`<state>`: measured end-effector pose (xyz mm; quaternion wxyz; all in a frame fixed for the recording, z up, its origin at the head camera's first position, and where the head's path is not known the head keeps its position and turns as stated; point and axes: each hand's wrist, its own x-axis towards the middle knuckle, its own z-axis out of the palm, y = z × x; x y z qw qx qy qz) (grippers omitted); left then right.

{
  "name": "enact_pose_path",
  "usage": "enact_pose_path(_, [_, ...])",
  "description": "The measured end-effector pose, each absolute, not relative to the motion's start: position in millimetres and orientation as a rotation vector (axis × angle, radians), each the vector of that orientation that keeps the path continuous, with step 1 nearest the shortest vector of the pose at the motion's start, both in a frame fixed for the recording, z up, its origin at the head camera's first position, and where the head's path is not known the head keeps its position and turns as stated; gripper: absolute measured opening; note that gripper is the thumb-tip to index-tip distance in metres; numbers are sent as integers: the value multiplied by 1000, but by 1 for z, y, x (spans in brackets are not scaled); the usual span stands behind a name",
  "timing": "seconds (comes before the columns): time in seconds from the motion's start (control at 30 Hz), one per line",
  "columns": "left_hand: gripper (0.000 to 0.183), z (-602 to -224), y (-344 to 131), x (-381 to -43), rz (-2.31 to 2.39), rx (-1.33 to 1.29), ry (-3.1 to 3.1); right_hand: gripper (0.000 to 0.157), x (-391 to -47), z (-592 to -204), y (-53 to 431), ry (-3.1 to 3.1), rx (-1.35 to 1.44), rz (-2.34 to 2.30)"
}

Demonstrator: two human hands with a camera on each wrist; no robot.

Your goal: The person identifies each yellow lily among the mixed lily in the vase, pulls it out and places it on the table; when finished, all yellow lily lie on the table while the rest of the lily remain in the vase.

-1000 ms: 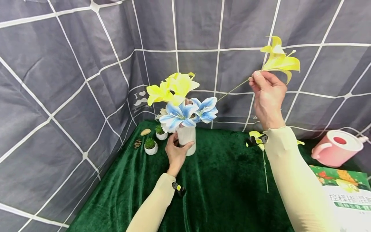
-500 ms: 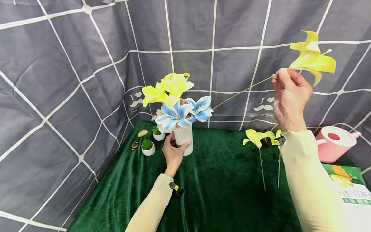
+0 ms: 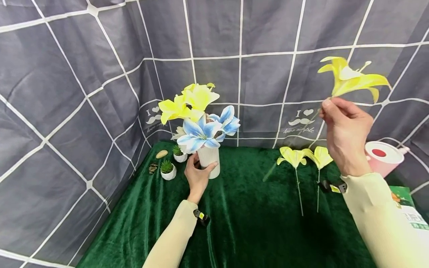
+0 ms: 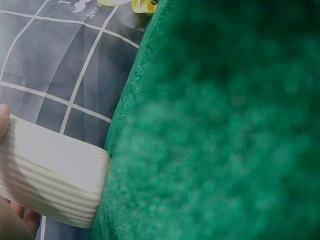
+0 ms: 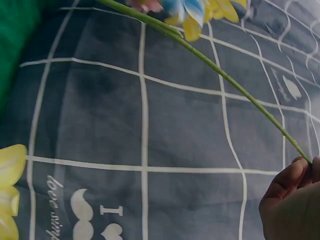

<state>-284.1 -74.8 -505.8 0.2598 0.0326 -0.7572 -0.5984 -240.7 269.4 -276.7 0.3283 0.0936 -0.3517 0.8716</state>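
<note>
My left hand [image 3: 197,179] grips the ribbed white vase [image 3: 210,163] from its left side, thumb across the front. The vase stands upright and holds yellow lilies [image 3: 200,97], blue-and-white lilies [image 3: 201,134] and some pale blooms partly hidden. In the left wrist view the vase [image 4: 57,172] lies across the lower left. My right hand [image 3: 350,136] pinches a yellow lily [image 3: 355,80] just under its bloom, to the right of and above the vase. Its long green stem [image 5: 227,77] slants down to the left, blurred in the head view but clear in the right wrist view.
Two yellow lilies [image 3: 292,158] lie on the green velvet cloth [image 3: 254,223] at right. Behind the right arm are a pink mug [image 3: 385,156] and a green-and-white packet [image 3: 410,208]. Small potted succulents [image 3: 168,170], a pinecone [image 3: 153,168] and a tan stone [image 3: 162,154] sit left of the vase.
My right hand has moved right, then lower, with the lily. The stem's lower end has come away from beside the vase's flowers and now points down more steeply. My left hand keeps its grip.
</note>
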Motion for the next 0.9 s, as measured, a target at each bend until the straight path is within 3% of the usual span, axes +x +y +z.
enact_pose_path(0.13, [71,-505,-77,-284,-1632,93,-2047,17,-237,-294,260,-1091,223,2268])
enact_pose_path(0.47, [71,-504,-77,-285,-1631,100,-2051,13,-250,-360,244,-1940,-128,2003])
enact_pose_path(0.9, [69,-504,-74,-283,-1617,88,-2043,33,-278,-440,231,-2289,-372,1842])
